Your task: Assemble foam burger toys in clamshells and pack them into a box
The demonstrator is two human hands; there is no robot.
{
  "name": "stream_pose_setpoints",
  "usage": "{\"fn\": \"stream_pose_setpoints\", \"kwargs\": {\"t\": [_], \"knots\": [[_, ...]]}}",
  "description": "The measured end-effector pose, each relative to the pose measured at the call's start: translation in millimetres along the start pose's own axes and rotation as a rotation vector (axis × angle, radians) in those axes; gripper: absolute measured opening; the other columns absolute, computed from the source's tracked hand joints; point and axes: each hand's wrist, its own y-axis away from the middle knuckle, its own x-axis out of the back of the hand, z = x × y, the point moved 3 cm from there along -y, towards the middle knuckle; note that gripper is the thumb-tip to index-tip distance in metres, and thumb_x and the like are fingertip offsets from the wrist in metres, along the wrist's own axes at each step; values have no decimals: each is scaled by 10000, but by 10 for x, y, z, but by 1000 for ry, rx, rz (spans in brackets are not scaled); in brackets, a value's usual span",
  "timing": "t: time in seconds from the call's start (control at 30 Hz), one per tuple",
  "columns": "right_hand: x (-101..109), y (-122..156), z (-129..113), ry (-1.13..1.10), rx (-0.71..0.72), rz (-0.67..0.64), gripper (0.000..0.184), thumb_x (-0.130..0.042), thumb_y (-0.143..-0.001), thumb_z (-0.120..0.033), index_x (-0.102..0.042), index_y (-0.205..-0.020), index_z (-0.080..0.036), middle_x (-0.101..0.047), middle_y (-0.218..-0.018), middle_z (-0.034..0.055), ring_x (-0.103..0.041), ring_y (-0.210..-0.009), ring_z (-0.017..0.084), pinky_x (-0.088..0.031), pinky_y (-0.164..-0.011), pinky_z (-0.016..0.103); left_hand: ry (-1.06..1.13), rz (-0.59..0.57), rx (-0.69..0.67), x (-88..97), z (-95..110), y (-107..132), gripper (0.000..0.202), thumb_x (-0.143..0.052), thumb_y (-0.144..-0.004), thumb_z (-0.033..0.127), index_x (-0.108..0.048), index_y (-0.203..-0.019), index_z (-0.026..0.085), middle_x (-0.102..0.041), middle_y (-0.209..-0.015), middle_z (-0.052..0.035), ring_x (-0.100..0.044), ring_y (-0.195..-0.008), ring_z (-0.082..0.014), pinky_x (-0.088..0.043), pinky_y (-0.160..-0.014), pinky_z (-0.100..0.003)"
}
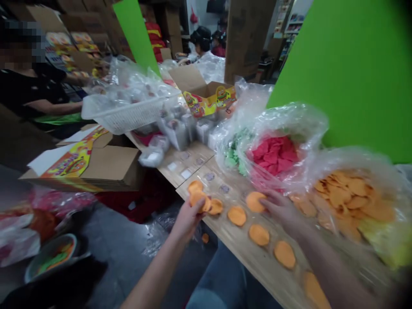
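Note:
My left hand (188, 219) pinches a small stack of flat orange discs (197, 198) above a wooden board (193, 165). My right hand (281, 210) lies open, its fingertips against one orange disc (255, 201). More orange discs (259, 234) lie spaced in a row along the board, each apart from the others. To the right of my right hand, a clear plastic bag (354, 193) holds a heap of orange discs. Beyond it, another clear bag (275, 154) holds red pieces and green pieces.
Printed cardboard burger-candy boxes (209, 99) stand at the back and left (86, 165). A white plastic basket (128, 115) rests on bagged goods. A seated person (35, 96) works at the left, and a green panel (354, 73) rises on the right.

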Motion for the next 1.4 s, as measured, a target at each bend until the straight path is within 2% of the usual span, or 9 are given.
{"fn": "stream_pose_setpoints", "kwargs": {"t": [0.07,0.2,0.37,0.73,0.87,1.03,1.17,1.27,1.4], "knots": [[-677,-339,-369,9,158,-225,255,-470,-791,-363,-564,-956,-194,-671,-874,51,-632,-756,182,-493,-565,284,32,157,-45,390,142,2,328,-702,-677,314,-569,-937,163,-644,-820,-29,-618,-679,-99,-457,-515,-131],[-1705,-987,-972,381,474,-138,213,-408,-850,-227,-548,-1006,-191,-640,-961,57,-594,-855,160,-463,-713,281,91,295,-68,839,335,27,307,-701,-677,302,-564,-918,171,-637,-803,-23,-622,-705,-111,-488,-541,-147],[-2385,-1272,-1194,576,640,-202,207,-398,-854,-153,-584,-938,-186,-632,-909,109,-553,-935,213,-402,-821,341,142,360,-107,1064,391,14,323,-708,-674,272,-570,-951,183,-629,-846,-7,-593,-653,-80,-506,-571,-158],[-2267,-1044,-978,818,833,-357,327,-434,-830,-240,-535,-1140,-223,-574,-1163,76,-344,-1235,261,-172,-1028,506,213,328,-115,1196,465,-153,374,-731,-650,263,-578,-983,187,-632,-856,0,-579,-609,-59,-491,-532,-133],[-2259,-938,-1139,467,659,-332,284,-447,-836,-311,-584,-1059,-202,-587,-1120,88,-434,-1149,252,-294,-981,467,254,286,-125,1160,520,-192,342,-736,-644,263,-596,-947,188,-620,-801,19,-550,-565,-38,-486,-528,-126],[-2492,-672,-1192,-374,38,-739,277,-558,-766,-462,-601,-814,-193,-616,-748,-3,-577,-683,126,-486,-595,254,205,301,-164,1141,615,-306,315,-714,-664,282,-624,-949,182,-634,-844,-5,-579,-634,-63,-494,-560,-143],[-2482,-698,-1156,-804,-271,-559,260,-664,-689,-392,-551,-792,-182,-623,-750,-6,-605,-675,111,-484,-592,228,322,412,-308,1256,719,-321,215,-664,-707,249,-608,-906,193,-627,-885,-1,-594,-725,-81,-509,-647,-191],[-2415,-749,-1145,-830,-303,-480,269,-673,-675,-388,-536,-788,-186,-620,-740,-2,-613,-665,120,-476,-586,236,436,365,-243,1267,713,-279,149,-622,-723,271,-581,-832,178,-588,-741,19,-574,-649,-83,-508,-637,-224],[-2402,-668,-1200,-701,-90,-448,270,-684,-658,-396,-567,-775,-183,-602,-711,-25,-567,-651,100,-456,-627,234,260,207,-93,1045,644,-251,302,-626,-702,440,-556,-786,159,-416,-535,69,-417,-437,-47,-358,-412,-146]]}}
